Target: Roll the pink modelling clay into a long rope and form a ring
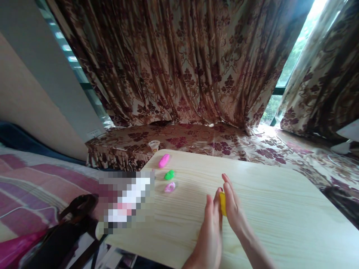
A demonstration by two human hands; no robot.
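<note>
A lump of yellow modelling clay (223,204) is pressed between my two palms above the light wooden table (269,194). My left hand (211,224) stands on edge on the left side of the clay, its fingers stretched forward. On the other side, my right hand (233,205) faces it with straight fingers and a flat palm. Part of the clay is covered by the hands. Toward the table's far left lie a bright pink clay piece (164,160), a green clay lump (169,175) and a pale pink, ring-like clay piece (169,187).
A clear plastic cup (154,145) stands just past the table's far left corner. A pixelated object (129,198) covers the left table edge. Beyond the table is a flowered, cloth-covered ledge (193,138) under curtains (179,63). A bed (36,186) lies at left.
</note>
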